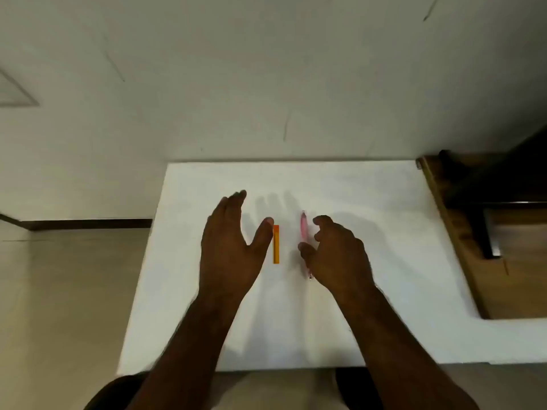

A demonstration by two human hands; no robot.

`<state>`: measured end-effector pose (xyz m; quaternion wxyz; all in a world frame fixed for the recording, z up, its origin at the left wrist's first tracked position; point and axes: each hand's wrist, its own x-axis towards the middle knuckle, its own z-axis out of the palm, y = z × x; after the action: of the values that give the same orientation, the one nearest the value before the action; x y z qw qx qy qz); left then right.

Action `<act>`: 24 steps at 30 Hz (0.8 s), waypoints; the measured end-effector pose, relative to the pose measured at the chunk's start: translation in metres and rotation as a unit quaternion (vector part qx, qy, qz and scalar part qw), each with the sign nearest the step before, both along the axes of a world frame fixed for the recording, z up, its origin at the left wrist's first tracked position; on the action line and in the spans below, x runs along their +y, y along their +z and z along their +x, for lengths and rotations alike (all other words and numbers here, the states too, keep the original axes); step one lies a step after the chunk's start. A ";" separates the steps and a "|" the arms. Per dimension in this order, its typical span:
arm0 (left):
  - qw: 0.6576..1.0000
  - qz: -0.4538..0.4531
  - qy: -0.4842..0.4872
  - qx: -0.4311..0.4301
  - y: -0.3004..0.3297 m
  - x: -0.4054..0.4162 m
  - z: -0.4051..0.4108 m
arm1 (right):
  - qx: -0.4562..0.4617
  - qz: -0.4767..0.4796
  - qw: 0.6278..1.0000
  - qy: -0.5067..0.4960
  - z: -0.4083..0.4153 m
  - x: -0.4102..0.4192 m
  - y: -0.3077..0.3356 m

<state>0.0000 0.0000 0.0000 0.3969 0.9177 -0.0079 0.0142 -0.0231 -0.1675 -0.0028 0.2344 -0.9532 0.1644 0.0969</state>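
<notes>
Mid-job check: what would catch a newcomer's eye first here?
Two bare hands sit over the middle of a white table. The left hand, fingers straight, has its thumb beside an orange stick. The right hand, fingers loosely curled, partly covers a pink pen lying parallel to it.

I count two hands over the table (pixel 370 202): one left hand (pixel 228 247) and one right hand (pixel 334 253). Two forearms run to them from the near edge, one each.

On the table I count two small things. There is one orange stick (pixel 276 245) near the middle and one pink pen (pixel 304 229) just to the right of it. That is one of each kind, and both lie lengthwise between the near and far edges.

There is one white table carrying them. Past its right edge I see one wooden unit (pixel 461 232). Below the near edge I make out two dark shapes (pixel 112 392), one toward each near corner, too dim for me to name.
</notes>
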 end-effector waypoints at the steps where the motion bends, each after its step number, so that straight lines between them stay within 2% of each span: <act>1: 1.000 -0.009 0.008 0.006 -0.008 -0.001 0.005 | 0.002 -0.004 1.000 -0.003 0.007 -0.001 -0.008; 4: 0.999 0.025 -0.006 0.047 -0.016 -0.008 0.016 | -0.006 -0.040 0.999 -0.013 0.017 0.002 -0.018; 8: 0.998 -0.011 -0.011 0.066 -0.017 -0.018 0.022 | -0.012 -0.044 0.998 -0.033 0.020 0.006 -0.030; 14: 0.977 -0.160 0.051 0.134 -0.012 -0.022 0.020 | -0.058 0.134 0.986 -0.080 0.019 0.009 -0.014; 17: 0.953 -0.234 0.039 0.189 -0.008 -0.020 0.021 | -0.078 0.205 0.972 -0.084 0.016 0.014 0.000; 21: 0.926 -0.301 0.010 0.228 -0.003 -0.019 0.023 | -0.089 0.242 0.964 -0.063 0.018 0.016 0.011; 24: 0.926 -0.305 0.001 0.224 -0.005 -0.015 0.025 | -0.044 0.310 0.949 -0.045 0.023 0.007 0.015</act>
<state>0.0252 -0.0148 -0.0046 0.6490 0.7316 0.0867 -0.1895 -0.0002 -0.1603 0.0118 0.5296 -0.8283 0.1587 0.0908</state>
